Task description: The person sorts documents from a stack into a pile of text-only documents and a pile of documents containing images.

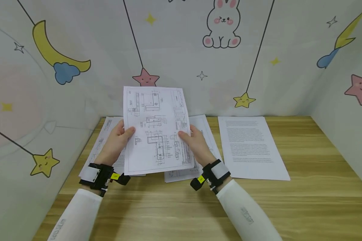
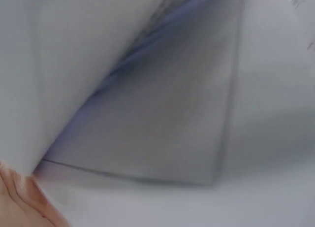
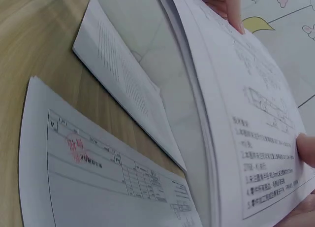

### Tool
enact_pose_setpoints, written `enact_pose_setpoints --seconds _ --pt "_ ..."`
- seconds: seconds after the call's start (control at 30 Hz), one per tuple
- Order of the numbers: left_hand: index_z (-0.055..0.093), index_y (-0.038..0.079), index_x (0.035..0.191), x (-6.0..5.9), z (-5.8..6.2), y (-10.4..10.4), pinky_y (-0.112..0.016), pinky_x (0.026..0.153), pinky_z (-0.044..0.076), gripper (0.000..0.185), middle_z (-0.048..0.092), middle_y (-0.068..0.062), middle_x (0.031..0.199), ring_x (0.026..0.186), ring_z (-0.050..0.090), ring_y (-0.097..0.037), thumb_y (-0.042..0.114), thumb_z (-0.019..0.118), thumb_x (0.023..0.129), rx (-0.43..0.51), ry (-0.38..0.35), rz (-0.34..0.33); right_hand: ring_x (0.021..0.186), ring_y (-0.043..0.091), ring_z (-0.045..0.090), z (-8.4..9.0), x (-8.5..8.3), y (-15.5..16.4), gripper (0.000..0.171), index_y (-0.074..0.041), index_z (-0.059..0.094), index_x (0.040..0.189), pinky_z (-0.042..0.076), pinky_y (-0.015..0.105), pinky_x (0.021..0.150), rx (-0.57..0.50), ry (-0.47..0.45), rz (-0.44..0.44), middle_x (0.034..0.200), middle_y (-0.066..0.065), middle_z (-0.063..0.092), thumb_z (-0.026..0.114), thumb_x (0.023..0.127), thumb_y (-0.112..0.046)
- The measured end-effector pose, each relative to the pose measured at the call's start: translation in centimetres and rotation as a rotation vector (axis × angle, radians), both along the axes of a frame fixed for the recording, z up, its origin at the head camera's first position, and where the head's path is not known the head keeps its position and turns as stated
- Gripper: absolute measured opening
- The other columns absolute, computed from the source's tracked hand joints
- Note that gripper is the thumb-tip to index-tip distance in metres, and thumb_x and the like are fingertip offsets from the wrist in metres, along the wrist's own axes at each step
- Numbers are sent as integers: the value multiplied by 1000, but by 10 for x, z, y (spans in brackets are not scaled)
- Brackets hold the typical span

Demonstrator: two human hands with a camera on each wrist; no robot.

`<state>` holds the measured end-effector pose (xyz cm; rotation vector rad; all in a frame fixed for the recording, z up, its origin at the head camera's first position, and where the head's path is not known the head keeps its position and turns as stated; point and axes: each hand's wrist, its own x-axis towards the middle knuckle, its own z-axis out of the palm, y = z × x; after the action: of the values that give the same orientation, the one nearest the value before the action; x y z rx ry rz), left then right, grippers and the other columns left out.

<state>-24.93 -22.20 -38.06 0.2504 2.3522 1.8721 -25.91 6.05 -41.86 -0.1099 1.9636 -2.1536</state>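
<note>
A white sheet with technical drawings (image 1: 157, 129) is held upright above the wooden desk (image 1: 175, 201). My left hand (image 1: 117, 142) pinches its left edge, thumb on the front. My right hand (image 1: 196, 142) pinches its right edge the same way. In the right wrist view the held sheet (image 3: 246, 123) fills the right side, with a fingertip (image 3: 224, 5) at the top. The left wrist view shows only blurred white paper (image 2: 162, 113) and a bit of the hand (image 2: 19, 202).
More drawing sheets lie flat under the hands, one at the left (image 1: 104, 140) and one at the middle (image 1: 206, 140). A page of printed text (image 1: 250, 147) lies to the right. Walls with stars, a moon and a rabbit close in the desk on three sides.
</note>
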Motion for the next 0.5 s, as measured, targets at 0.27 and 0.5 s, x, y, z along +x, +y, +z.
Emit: enact_pose_setpoints --seconds 0.27,0.5 --pt "25 24 153 -12 -18 33 -33 76 59 49 63 -15 131 98 72 -14 27 42 107 -58 -48 12 83 18 72 -1 0 28 35 -20 46 138 58 31 70 137 20 -63 109 12 69 50 104 -28" --pt "19 21 155 -17 -32 65 -33 84 54 54 60 -15 134 111 67 -27 18 41 106 -124 -75 -10 82 17 69 -6 -1 53 41 -14 45 143 57 31 69 261 -6 -124 111 14 66 51 103 -25"
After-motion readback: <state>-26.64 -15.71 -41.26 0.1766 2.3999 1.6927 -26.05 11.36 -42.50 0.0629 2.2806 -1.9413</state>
